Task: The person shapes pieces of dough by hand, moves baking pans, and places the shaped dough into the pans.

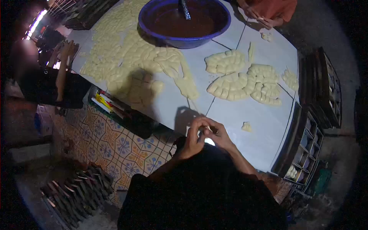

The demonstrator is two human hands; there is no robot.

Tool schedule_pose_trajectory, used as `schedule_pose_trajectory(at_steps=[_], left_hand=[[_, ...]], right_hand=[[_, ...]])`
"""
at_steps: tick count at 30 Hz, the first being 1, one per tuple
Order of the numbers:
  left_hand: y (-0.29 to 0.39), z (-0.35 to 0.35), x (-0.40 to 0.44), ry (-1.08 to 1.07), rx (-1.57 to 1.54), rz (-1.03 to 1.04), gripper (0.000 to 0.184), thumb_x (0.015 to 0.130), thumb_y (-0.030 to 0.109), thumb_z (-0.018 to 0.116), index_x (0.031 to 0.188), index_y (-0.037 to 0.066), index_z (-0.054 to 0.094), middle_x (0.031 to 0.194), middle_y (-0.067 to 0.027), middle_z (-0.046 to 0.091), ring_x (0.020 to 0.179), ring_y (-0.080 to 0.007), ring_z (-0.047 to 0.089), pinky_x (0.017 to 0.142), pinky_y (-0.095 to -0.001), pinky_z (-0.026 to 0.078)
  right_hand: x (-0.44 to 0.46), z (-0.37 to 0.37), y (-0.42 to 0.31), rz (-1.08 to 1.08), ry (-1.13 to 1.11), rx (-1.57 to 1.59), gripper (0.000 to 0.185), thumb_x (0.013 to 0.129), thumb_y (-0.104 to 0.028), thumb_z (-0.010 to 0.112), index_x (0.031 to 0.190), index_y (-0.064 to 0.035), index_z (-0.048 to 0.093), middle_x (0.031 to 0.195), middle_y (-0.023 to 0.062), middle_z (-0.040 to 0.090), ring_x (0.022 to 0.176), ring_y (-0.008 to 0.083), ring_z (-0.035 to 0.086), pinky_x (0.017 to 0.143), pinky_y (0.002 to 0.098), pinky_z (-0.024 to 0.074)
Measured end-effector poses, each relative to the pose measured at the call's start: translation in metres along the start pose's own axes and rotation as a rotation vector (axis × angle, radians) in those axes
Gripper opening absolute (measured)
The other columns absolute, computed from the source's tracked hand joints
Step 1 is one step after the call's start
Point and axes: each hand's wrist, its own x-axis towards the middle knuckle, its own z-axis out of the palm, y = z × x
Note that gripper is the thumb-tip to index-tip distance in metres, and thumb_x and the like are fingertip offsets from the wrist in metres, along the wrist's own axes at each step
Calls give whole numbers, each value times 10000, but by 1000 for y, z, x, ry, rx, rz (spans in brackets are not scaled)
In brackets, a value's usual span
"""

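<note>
At the near edge of the table, my left hand (193,140) and my right hand (220,135) meet in front of my body. Their fingers are curled and pressed together, and whatever lies between them is hidden. A small lump of pale dough (246,126) rests on the white table to the right of my hands. Ahead of them lie scored slabs of dough, one farther back (225,61) and another nearer (228,86). To the left, a long strip of dough (186,82) borders a large spread of cut dough pieces (134,55).
A blue basin (184,41) of brown filling with a utensil stands at the back. Another person's hands (264,21) work at the far right, and a person's arm (61,73) shows at left. Compartmented wooden trays (306,145) line the right edge. Firewood (78,191) lies on the floor.
</note>
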Motion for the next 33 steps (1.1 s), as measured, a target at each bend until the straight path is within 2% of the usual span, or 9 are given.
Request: schedule_pose_trajectory(at_steps=[6, 11, 14, 17, 18, 21, 26, 30, 33], left_hand=[[43, 21, -7, -197, 2, 184, 577, 831, -15, 570, 1329, -25, 278, 1132, -230, 555, 1005, -333, 563, 889, -420, 435], [50, 13, 30, 61, 124, 161, 392, 728, 3, 619, 1111, -15, 535, 1087, -154, 599, 887, -278, 542, 809, -371, 430], [-2, 3, 45, 219, 247, 36, 272, 746, -45, 599, 1016, -11, 593, 981, -131, 628, 926, -269, 566, 824, -354, 440], [-42, -20, 44, 346, 313, 30, 251, 757, -55, 589, 1002, 0, 602, 986, -120, 634, 910, -274, 582, 815, -356, 452], [-41, -30, 49, 363, 367, 2, 242, 738, -79, 585, 966, -1, 602, 970, -119, 627, 915, -249, 584, 817, -335, 455], [-40, -59, 54, 344, 619, 63, 216, 702, -94, 587, 899, -7, 604, 959, -161, 624, 918, -310, 592, 819, -375, 468], [-52, -65, 75, 294, 659, 92, 297, 718, 40, 666, 1008, 22, 606, 981, -152, 623, 951, -345, 566, 843, -425, 440], [-65, -45, 101, 159, 899, 21, 675, 715, 234, 739, 1260, -22, 434, 1282, -204, 481, 1261, -358, 382, 999, -493, 304], [-71, -33, 110, 108, 993, -161, 965, 656, 452, 774, 1344, -51, 320, 1379, -238, 384, 1349, -391, 255, 1069, -577, 156]], right_hand=[[-53, -16, -38, -39, 170, 23, 367, 863, -142, 657, 1187, 11, 577, 1137, 119, 613, 972, 159, 578, 854, 301, 481], [-96, -55, -48, -124, 544, -29, 217, 860, -165, 655, 985, 11, 634, 843, 111, 623, 619, 101, 526, 510, 218, 398], [-97, -77, -31, -28, 338, 401, 450, 863, -284, 649, 1199, -6, 539, 769, 48, 592, 651, 106, 551, 507, 231, 420], [-65, -73, 10, 132, 230, -455, 576, 840, -402, 662, 1252, -35, 498, 903, 122, 635, 648, 259, 620, 605, 354, 492], [-63, -69, 18, 373, 234, -1261, 617, 829, -428, 657, 1255, -13, 492, 950, 178, 658, 715, 333, 647, 705, 394, 498], [-32, -52, -29, 449, 290, -1058, 462, 836, -345, 651, 1153, -18, 575, 839, 231, 651, 736, 343, 641, 693, 405, 485], [79, -61, -66, -123, 61, -978, 273, 808, -96, 596, 1067, -20, 632, 904, 193, 635, 868, 339, 607, 761, 400, 460], [207, -59, -38, -626, -134, -1094, 472, 752, -96, 620, 1207, -4, 541, 1221, 182, 553, 1102, 338, 526, 960, 419, 401], [229, -32, -85, -257, -217, -1350, 522, 733, -64, 596, 1251, -59, 527, 1305, 160, 501, 1197, 344, 445, 985, 446, 377]])
